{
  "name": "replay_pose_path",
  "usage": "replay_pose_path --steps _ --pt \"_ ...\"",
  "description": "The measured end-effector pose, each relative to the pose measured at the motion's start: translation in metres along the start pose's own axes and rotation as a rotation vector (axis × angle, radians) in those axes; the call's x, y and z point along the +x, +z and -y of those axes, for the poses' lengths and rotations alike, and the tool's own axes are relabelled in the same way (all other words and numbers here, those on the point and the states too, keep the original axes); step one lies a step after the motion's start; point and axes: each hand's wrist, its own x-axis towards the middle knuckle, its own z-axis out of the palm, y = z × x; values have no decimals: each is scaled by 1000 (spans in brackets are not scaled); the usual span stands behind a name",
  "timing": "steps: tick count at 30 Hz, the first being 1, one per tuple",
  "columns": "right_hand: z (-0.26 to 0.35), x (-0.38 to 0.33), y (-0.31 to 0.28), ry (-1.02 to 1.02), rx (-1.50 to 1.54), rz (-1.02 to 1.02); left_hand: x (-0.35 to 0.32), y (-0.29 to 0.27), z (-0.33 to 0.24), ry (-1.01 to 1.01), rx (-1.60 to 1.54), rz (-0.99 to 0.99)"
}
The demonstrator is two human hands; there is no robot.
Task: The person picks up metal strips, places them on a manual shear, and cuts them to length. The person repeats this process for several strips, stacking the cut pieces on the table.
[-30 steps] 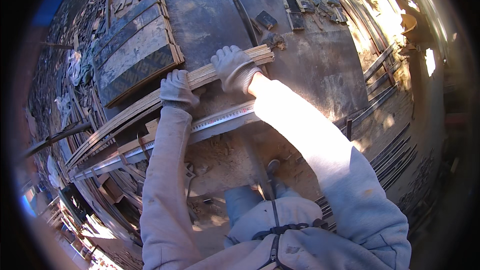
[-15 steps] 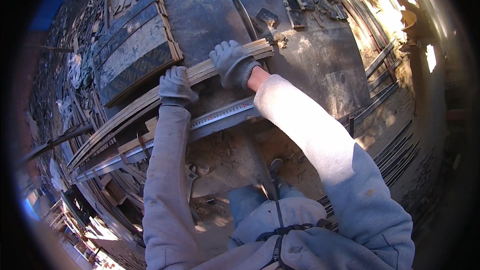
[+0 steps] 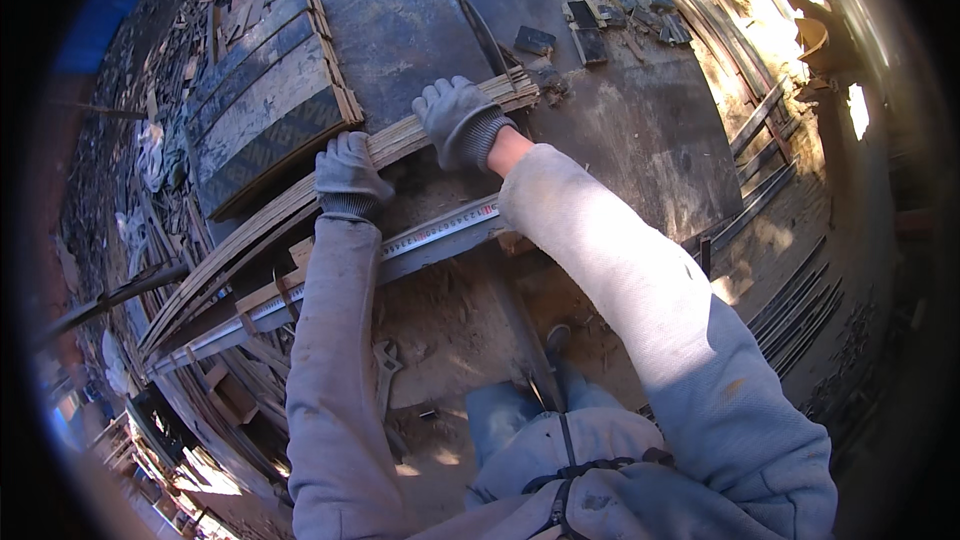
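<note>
A bundle of long, thin plywood strips [image 3: 400, 140] lies across in front of me, its layered edges showing, and curves away to the lower left. My left hand [image 3: 350, 176], in a grey knit glove, is closed over the middle of the bundle. Farther right, near the bundle's right end, my right hand [image 3: 458, 123] grips the strips in a matching glove, fingers bent over the far side. Palms and thumbs are mostly hidden. Nearer to me, a metal rail with a measuring scale [image 3: 430, 233] runs roughly along the bundle; my left forearm crosses over it.
Stacked printed boards [image 3: 270, 140] lie beyond my left hand. Dark panels [image 3: 400, 25] cover the surface ahead, with small dark offcuts [image 3: 588, 35] on the right one. An adjustable wrench [image 3: 386, 370] lies below the rail. Scrap wood is piled at the left.
The bundle's right end and both hands have shifted slightly left, the hands still gripping. The view has moved a little too, showing more of the wrench.
</note>
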Motion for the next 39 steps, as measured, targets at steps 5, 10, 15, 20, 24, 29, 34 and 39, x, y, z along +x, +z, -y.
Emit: replay_pose_path --steps 5,10,15,20,24,29,34,39 --pt "6 -9 1 39 4 -78 -8 1 -7 -9 -31 -42" --pt "16 -22 3 85 6 -68 -19 3 -13 -18 26 34" --pt "26 -45 -6 93 16 38 -39 -10 -24 8 21 142" --pt "20 -56 -6 40 134 46 -54 -31 -37 18 -40 164" --pt "18 -56 1 -35 124 90 -54 -34 -32 47 -113 227" --pt "-6 -80 -41 -9 310 273 -85 -74 -61 -7 -421 -59" --pt "-98 -119 -164 -29 254 200 -152 -122 -125 -1209 -1161 -714" --pt "-172 -158 -292 -85 170 181 -139 -112 -101 -1949 -2713 -883"
